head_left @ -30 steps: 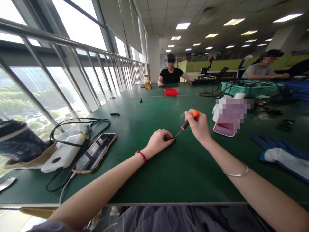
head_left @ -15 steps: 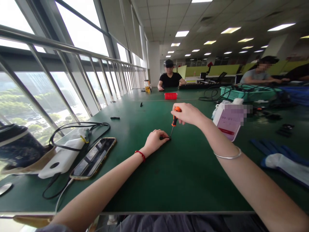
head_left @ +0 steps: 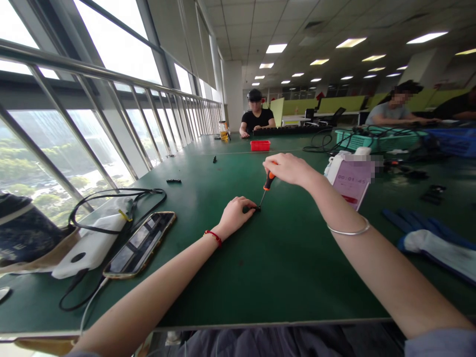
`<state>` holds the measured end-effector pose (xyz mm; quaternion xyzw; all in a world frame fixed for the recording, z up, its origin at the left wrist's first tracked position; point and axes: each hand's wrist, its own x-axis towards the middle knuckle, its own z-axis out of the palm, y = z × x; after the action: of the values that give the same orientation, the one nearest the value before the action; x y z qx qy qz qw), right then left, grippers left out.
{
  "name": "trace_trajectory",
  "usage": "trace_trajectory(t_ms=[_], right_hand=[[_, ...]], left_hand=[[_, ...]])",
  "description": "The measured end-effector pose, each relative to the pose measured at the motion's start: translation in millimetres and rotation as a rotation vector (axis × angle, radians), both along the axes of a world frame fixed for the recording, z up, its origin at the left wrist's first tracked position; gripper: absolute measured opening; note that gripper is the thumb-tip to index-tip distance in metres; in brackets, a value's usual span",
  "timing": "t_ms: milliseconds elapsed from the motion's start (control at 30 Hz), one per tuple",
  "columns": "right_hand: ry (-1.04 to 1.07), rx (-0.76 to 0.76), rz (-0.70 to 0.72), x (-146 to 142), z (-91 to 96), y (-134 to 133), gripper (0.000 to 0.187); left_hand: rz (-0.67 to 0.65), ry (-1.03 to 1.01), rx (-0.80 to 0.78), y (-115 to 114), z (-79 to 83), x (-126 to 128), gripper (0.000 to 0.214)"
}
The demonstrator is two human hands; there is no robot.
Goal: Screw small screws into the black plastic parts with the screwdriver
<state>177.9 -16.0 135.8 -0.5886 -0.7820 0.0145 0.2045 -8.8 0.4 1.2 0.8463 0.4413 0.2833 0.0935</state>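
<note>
My right hand (head_left: 287, 168) is closed around the orange and black handle of a screwdriver (head_left: 268, 182). The shaft slants down and its tip meets a small black part (head_left: 256, 208) on the green table (head_left: 297, 267). My left hand (head_left: 237, 214) pinches that part from the left, against the table top; the fingers cover some of it, and its exact kind is too small to make out. A similar black strip-like piece (head_left: 173, 181) lies farther off to the left, with a smaller black piece (head_left: 214, 159) beyond it.
On the left lie a phone (head_left: 140, 244), a white power bank-like device (head_left: 89, 245) and black cables. At the right are a propped phone showing a timer (head_left: 349, 181) and blue-white gloves (head_left: 439, 245). A red box (head_left: 260, 145) and a teal basket (head_left: 375, 141) stand farther back; people sit beyond.
The view has shifted slightly. The screwdriver tilts more, with my right hand lower over its handle, and more of the black part shows beside my left fingers.
</note>
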Motion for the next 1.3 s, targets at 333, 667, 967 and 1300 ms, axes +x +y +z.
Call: trace_trajectory(t_ms=[333,667,967,1300], right_hand=[[0.022,-0.01,0.039,0.8,-2.4,2.7,0.027],[0.051,-0.028,0.062,-0.5,-1.1,0.1,0.025],[0.055,0.051,0.034,-2.3,-1.1,-0.6,0.021],[0.036,0.049,0.043,-1.6,-1.2,-1.5,0.021]], left_hand=[[0.008,-0.016,-0.005,-1.3,1.4,-0.5,0.017],[-0.001,-0.005,-0.011,-2.6,2.5,-0.5,0.018],[0.005,-0.048,-0.021,-2.3,2.2,-0.2,0.019],[0.007,-0.177,-0.139,4.2,-0.5,-2.7,0.017]])
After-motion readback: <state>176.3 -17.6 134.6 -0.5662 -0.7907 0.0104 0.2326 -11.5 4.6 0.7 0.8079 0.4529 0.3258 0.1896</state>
